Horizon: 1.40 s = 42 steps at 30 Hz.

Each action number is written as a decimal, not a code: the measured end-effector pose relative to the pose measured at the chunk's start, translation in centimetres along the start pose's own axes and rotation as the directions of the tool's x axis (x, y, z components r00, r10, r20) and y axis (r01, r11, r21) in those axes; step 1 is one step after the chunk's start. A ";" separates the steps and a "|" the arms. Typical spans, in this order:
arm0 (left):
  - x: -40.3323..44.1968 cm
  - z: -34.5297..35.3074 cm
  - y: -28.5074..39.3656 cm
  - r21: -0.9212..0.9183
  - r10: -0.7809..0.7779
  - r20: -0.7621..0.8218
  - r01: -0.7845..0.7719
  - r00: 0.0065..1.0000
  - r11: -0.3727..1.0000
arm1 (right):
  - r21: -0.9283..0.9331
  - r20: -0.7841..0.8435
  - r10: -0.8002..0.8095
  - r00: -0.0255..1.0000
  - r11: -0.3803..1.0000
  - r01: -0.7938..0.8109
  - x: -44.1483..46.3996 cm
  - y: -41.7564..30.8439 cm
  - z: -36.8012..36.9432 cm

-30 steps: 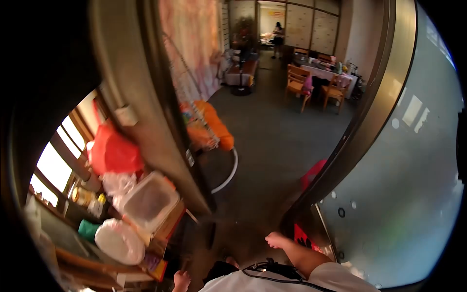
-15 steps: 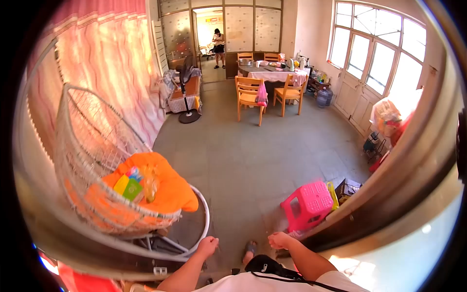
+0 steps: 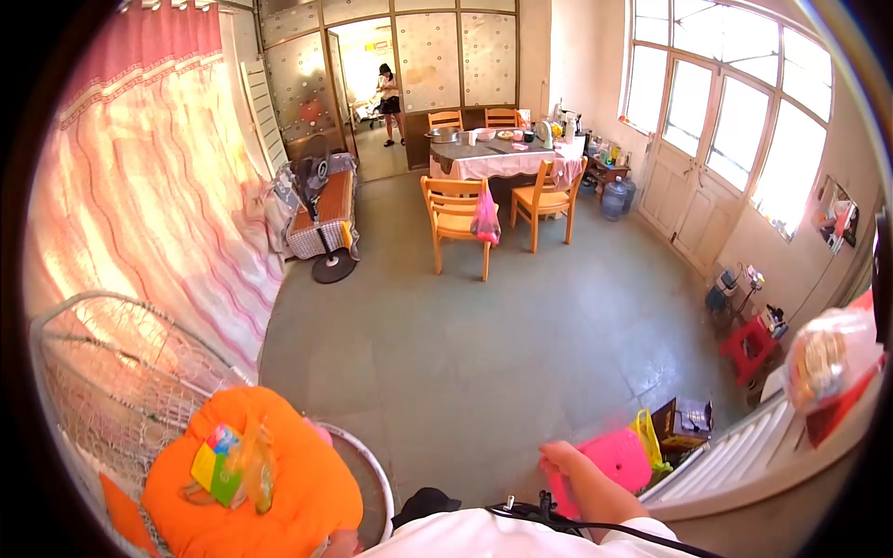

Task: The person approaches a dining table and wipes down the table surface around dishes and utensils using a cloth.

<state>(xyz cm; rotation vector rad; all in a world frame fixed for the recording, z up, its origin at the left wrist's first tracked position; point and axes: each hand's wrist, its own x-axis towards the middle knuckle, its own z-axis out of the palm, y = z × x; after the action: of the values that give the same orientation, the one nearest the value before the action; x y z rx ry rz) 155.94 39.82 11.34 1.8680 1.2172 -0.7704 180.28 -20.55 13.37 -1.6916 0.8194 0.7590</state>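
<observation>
My right hand (image 3: 561,457) hangs loosely curled in front of me, with nothing seen in it. In the view it overlaps the edge of a bright pink plastic stool (image 3: 619,462), and I cannot tell whether they touch. Of my left arm, only a small patch of skin (image 3: 344,543) shows at the bottom, beside the orange cushion (image 3: 321,484); its fingers are hidden. A yellow and green packet (image 3: 216,472) and a clear plastic bag (image 3: 258,465) lie on the cushion, in the white hanging chair (image 3: 112,372).
A dining table (image 3: 484,166) with wooden chairs (image 3: 453,206) stands ahead. A fan (image 3: 333,268) is at the left. Near the right wall are water bottles (image 3: 614,198), a red stool (image 3: 747,351), a yellow bag (image 3: 648,437) and a box (image 3: 681,423). A person (image 3: 390,102) stands in the far doorway.
I have moved forward into the room, past the door frame. The hanging chair and pink stool are now closer. My left hand has dropped almost out of view.
</observation>
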 end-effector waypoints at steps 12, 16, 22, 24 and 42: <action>20.0 0.0 48.2 0.133 0.221 0.117 -0.236 0.968 0.963 | 0.167 -0.247 0.455 0.856 0.890 -0.425 17.1 -11.6 -13.4; 27.1 1.4 72.5 0.065 0.431 0.177 -0.448 0.885 0.892 | 0.375 -0.212 0.426 0.880 0.867 -0.329 18.5 -17.3 -15.6; 23.0 6.7 99.5 -0.216 0.577 0.183 -0.540 0.796 0.814 | 0.423 -0.132 0.512 0.849 0.804 -0.418 27.2 -23.1 -19.8; 22.8 10.0 104.5 -0.254 0.562 0.197 -0.512 0.803 0.821 | 0.497 -0.062 0.495 0.867 0.768 -0.404 32.8 -23.9 -23.7; 26.0 27.5 145.3 -0.326 0.713 0.295 -0.635 0.636 0.701 | 0.464 -0.242 0.210 0.947 0.883 -0.077 61.8 -78.7 -49.6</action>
<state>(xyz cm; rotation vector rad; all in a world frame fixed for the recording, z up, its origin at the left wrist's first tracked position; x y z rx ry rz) 298.15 -8.20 15.26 1.6964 0.2429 -0.5324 284.13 -61.64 16.78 -1.3411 1.2331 0.3791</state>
